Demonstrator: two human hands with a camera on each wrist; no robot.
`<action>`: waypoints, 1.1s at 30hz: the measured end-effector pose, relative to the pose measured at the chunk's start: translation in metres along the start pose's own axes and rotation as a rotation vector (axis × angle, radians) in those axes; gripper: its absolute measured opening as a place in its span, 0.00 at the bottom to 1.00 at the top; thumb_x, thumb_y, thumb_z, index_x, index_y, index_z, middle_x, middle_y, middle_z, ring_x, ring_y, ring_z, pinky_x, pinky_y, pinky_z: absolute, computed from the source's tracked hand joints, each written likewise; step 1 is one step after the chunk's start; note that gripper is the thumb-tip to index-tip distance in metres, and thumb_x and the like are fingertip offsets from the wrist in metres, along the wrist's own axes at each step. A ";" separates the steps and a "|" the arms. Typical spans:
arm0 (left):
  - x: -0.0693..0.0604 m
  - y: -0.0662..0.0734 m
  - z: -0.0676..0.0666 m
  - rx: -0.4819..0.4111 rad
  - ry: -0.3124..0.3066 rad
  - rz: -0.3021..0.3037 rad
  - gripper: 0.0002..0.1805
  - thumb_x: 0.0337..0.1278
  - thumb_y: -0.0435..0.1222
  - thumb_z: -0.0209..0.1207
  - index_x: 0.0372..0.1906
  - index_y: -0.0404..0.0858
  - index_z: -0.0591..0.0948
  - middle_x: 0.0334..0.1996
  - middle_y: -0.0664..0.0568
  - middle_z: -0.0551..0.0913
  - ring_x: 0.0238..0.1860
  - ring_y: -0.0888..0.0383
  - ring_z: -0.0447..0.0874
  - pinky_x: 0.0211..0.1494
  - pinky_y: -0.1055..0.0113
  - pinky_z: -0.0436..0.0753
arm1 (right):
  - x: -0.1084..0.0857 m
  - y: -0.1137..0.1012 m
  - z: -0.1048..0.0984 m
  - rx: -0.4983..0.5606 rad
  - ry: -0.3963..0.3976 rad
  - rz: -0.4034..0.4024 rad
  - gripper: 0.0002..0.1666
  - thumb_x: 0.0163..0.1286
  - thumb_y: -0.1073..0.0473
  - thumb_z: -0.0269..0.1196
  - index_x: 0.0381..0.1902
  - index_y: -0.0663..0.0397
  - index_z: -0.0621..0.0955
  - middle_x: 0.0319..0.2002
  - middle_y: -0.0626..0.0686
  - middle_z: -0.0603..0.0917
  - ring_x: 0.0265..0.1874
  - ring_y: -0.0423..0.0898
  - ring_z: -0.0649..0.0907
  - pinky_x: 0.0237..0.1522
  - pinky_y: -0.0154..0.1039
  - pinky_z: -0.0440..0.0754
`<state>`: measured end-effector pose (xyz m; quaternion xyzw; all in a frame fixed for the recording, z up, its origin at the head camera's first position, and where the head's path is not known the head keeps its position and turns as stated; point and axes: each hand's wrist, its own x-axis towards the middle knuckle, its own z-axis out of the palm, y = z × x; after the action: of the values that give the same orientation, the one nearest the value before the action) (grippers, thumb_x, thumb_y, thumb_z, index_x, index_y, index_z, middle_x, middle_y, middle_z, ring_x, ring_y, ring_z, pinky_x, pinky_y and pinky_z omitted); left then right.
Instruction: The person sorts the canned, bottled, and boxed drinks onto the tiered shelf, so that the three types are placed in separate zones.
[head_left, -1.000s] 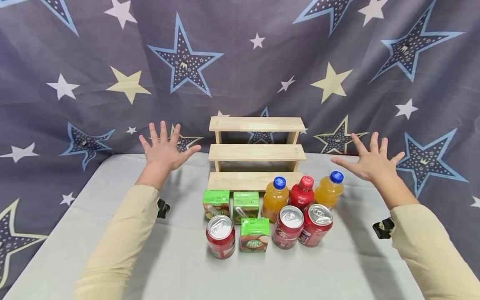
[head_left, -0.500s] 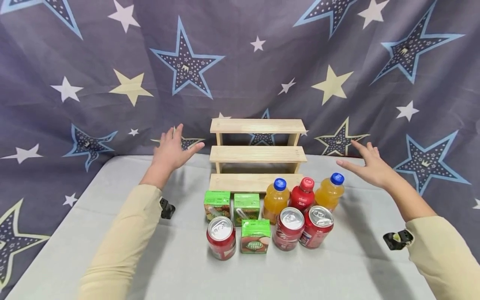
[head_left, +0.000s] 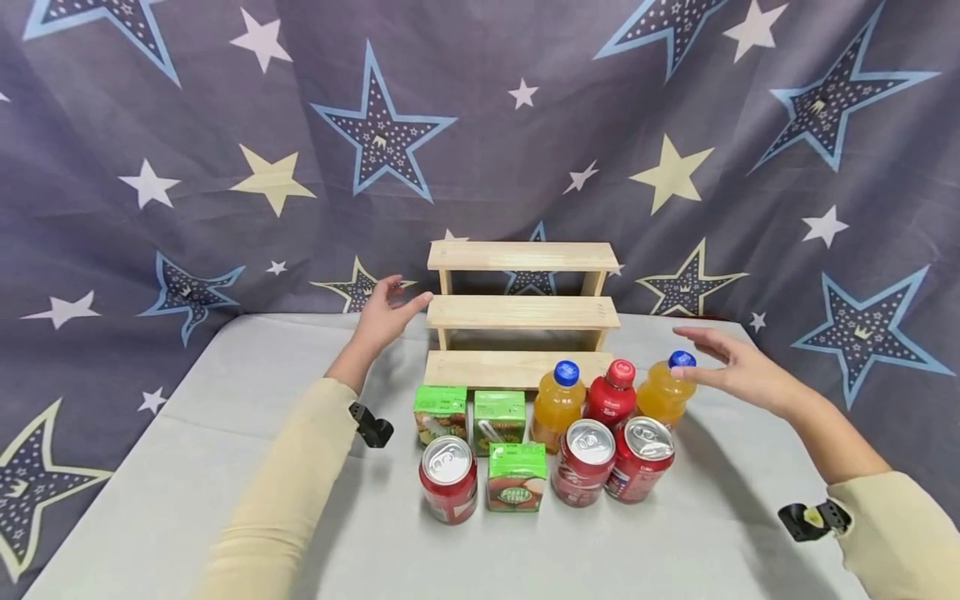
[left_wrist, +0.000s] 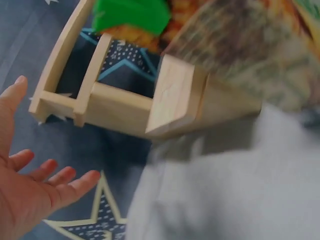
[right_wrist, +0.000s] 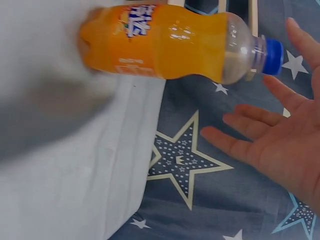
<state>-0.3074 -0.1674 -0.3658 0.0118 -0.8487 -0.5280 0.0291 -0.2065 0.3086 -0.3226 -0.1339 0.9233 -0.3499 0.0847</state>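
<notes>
While the left hand hovers beside the wooden shelf, the right hand hangs by the rightmost orange bottle, upright on the desk, seemingly for easy grasping; both hands' fingers spread apart, gripping nothing!

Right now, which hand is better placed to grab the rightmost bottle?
The right hand, likely: it's open near the cap of that bottle; the left hand is by the left end of the shelf.
</notes>
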 end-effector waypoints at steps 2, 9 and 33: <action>0.002 -0.003 0.007 -0.071 -0.004 -0.017 0.48 0.52 0.56 0.61 0.72 0.41 0.53 0.69 0.39 0.60 0.67 0.43 0.64 0.58 0.48 0.76 | -0.001 0.004 0.006 0.003 0.002 -0.001 0.41 0.63 0.49 0.63 0.68 0.59 0.62 0.66 0.66 0.65 0.62 0.68 0.66 0.58 0.63 0.70; 0.007 -0.009 0.026 -0.214 0.022 -0.067 0.41 0.55 0.48 0.62 0.70 0.40 0.59 0.66 0.38 0.64 0.62 0.43 0.70 0.53 0.49 0.80 | -0.002 0.020 0.029 0.036 0.049 -0.048 0.41 0.60 0.54 0.67 0.67 0.59 0.63 0.56 0.64 0.76 0.54 0.62 0.76 0.49 0.39 0.81; 0.010 -0.015 0.052 -0.251 0.005 -0.080 0.41 0.52 0.40 0.65 0.70 0.43 0.58 0.58 0.38 0.70 0.51 0.41 0.78 0.45 0.56 0.84 | -0.010 0.026 0.058 0.106 0.385 0.006 0.38 0.56 0.54 0.70 0.60 0.61 0.67 0.46 0.50 0.80 0.41 0.23 0.74 0.39 0.18 0.75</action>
<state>-0.3203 -0.1278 -0.4017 0.0432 -0.7747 -0.6307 0.0111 -0.1874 0.2940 -0.3827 -0.0572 0.9031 -0.4170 -0.0854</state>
